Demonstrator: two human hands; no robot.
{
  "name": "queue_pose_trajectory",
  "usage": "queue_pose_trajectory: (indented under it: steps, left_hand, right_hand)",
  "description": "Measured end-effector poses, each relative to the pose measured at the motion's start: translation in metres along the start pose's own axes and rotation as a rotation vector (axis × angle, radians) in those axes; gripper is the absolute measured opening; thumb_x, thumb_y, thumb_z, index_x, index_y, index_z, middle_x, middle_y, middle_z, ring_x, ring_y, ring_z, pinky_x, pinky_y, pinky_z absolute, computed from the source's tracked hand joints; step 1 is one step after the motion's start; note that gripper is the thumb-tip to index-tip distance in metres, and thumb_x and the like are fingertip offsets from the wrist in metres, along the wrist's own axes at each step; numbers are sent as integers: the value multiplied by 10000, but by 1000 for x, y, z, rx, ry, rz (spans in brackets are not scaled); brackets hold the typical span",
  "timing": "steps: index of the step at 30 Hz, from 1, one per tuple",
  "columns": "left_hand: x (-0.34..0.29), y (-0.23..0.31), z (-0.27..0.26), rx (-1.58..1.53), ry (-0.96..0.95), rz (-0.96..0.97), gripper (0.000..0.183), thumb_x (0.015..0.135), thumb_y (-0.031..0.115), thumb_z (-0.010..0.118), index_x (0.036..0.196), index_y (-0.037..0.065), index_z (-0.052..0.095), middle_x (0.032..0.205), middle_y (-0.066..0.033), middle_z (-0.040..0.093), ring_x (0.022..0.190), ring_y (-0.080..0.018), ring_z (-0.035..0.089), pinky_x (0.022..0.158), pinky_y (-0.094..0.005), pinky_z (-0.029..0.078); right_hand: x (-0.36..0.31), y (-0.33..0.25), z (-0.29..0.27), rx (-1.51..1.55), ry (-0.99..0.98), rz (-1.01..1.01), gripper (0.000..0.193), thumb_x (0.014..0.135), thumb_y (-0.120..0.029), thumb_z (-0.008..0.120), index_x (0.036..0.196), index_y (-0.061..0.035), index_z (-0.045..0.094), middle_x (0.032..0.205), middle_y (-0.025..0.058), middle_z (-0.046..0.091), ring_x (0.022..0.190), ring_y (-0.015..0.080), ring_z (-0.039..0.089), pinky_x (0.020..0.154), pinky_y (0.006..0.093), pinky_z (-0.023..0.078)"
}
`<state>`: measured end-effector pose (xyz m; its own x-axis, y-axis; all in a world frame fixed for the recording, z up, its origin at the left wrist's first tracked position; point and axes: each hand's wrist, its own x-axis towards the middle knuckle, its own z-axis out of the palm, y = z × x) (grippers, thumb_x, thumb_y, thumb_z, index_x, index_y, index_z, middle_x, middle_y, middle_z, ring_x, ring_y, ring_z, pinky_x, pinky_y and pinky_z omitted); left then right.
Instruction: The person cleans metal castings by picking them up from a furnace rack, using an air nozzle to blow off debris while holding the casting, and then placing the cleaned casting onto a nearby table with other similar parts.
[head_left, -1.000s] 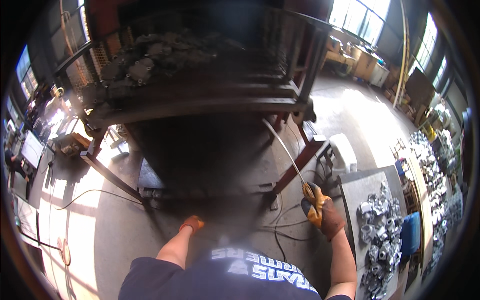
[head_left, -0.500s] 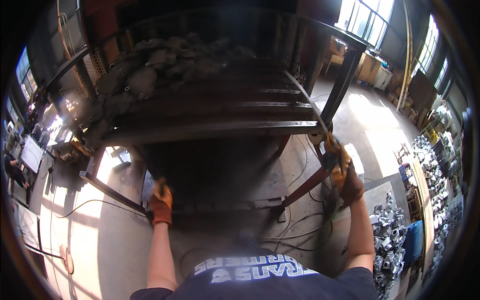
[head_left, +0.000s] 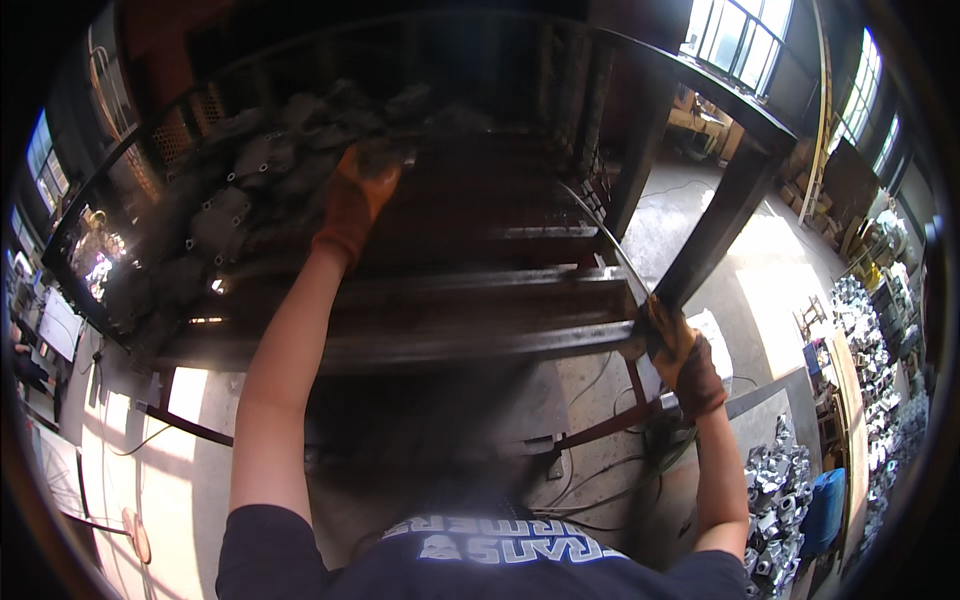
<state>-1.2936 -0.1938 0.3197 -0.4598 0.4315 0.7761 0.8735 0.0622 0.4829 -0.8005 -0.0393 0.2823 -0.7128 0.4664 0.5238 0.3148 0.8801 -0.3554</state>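
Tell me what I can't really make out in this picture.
All in the head view:
1. What the left hand holds, if anything: blurred and in deep shadow.
2. The near end of the thin rod: covered by the right hand.
3. The back of the metal rack: lost in darkness.
4. The pile of metal pieces: cut off below by the picture's edge.

Head-worn fisheye view, tilted downward, facing a metal rack [head_left: 500,341] close in front
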Motion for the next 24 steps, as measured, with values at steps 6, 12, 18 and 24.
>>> queue_pose_trajectory:
  steps: [6,12,18,24]
  left_hand:
    - [113,-91,154,-180,-167,-471,582,905,345,647,1392,90,456,1348,-156,560,1234,-303,538,1008,-390,456]
    - [204,-268,233,404,-417,90,478,969,255,513,1413,81,480,1440,-163,485,1335,-315,450,1118,-396,361]
    - [250,-251,313,557,-449,33,488,949,244,521,1403,67,486,1433,-157,492,1329,-312,457,1120,-389,362]
    - [251,-250,333,576,-437,69,498,930,233,529,1393,53,491,1427,-152,499,1323,-309,463,1122,-383,363]
  right_hand:
    - [11,-6,-2,-91,-50,81,586,721,35,584,1299,-61,562,1021,177,689,917,381,670,785,393,535]
    - [26,-7,-4,-177,-236,214,664,746,-179,640,1396,-202,502,1059,120,624,889,313,625,770,392,501]
    - [16,-10,-6,-491,-406,228,633,886,-325,619,1477,-263,398,1281,60,582,992,261,630,801,369,514]
    - [0,10,18,-603,-336,219,873,695,-622,687,1421,-201,445,963,98,588,669,216,553,582,349,440]
